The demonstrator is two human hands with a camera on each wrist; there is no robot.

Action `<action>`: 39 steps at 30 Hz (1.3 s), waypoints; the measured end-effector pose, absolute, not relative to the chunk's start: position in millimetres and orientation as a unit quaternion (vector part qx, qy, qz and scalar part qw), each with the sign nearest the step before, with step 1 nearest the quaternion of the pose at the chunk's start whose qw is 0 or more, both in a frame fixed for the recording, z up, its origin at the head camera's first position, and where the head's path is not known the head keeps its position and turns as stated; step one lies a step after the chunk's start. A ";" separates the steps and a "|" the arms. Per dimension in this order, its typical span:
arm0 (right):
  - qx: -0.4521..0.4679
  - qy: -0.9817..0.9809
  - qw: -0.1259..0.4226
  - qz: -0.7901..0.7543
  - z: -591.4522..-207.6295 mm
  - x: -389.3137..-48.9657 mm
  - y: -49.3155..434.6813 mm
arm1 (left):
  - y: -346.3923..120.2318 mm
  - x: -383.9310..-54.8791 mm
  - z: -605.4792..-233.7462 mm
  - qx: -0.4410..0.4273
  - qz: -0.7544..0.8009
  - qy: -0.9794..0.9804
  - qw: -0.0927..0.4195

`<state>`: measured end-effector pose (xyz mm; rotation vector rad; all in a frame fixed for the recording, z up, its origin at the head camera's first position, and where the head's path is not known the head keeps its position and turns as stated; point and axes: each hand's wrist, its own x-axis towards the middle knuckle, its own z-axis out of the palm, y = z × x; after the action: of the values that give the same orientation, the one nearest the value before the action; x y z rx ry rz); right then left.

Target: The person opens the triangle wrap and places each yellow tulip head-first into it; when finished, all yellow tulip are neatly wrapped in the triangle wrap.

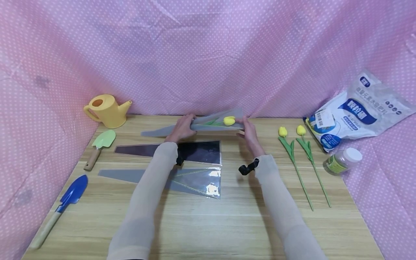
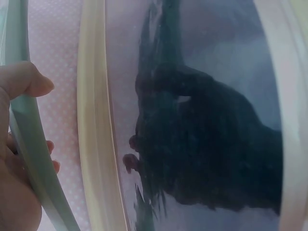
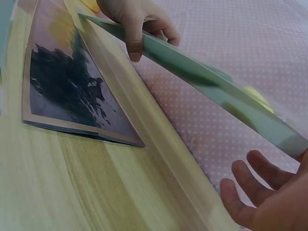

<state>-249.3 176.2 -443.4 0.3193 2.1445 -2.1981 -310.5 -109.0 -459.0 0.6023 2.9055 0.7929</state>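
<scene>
A yellow tulip (image 1: 229, 120) lies inside a tapered clear-fronted flower sleeve (image 1: 159, 131), raised over the far edge of the table. My left hand (image 1: 182, 127) grips the sleeve around its middle, thumb on the near side and fingertips behind, as the left wrist view shows. At the wide end, my right hand (image 1: 250, 134) has the sleeve's corner at its thumb side; in the right wrist view its lower fingers (image 3: 255, 190) are spread, apart from the sleeve. A dark flower sleeve (image 1: 201, 151) and a grey flower sleeve (image 1: 126, 175) lie nearer on the table.
Two yellow tulips (image 1: 294, 159) lie right, beside a fertilizer bag (image 1: 355, 112) and a white-capped jar (image 1: 339, 162). On the left are a yellow watering can (image 1: 112, 112), a green trowel (image 1: 104, 139) and a blue trowel (image 1: 73, 191). Pink dotted cloth (image 1: 208, 61) hangs behind the table.
</scene>
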 end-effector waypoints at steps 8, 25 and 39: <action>0.120 0.681 0.012 -0.723 -444.9 -251.6 177.3 | -111.9 -313.9 -459.7 0.198 0.247 0.948 0.031; 0.111 0.775 0.022 -0.621 -463.6 -265.3 174.4 | -142.3 -334.0 -460.5 0.217 0.228 0.943 0.106; 0.084 0.863 0.053 -0.496 -469.3 -274.2 162.7 | -151.5 -336.1 -460.1 0.185 0.204 0.951 0.138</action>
<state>-274.2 162.7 -469.3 0.2566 2.6218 -1.5075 -336.1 -151.5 -460.1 0.5363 2.7525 0.5893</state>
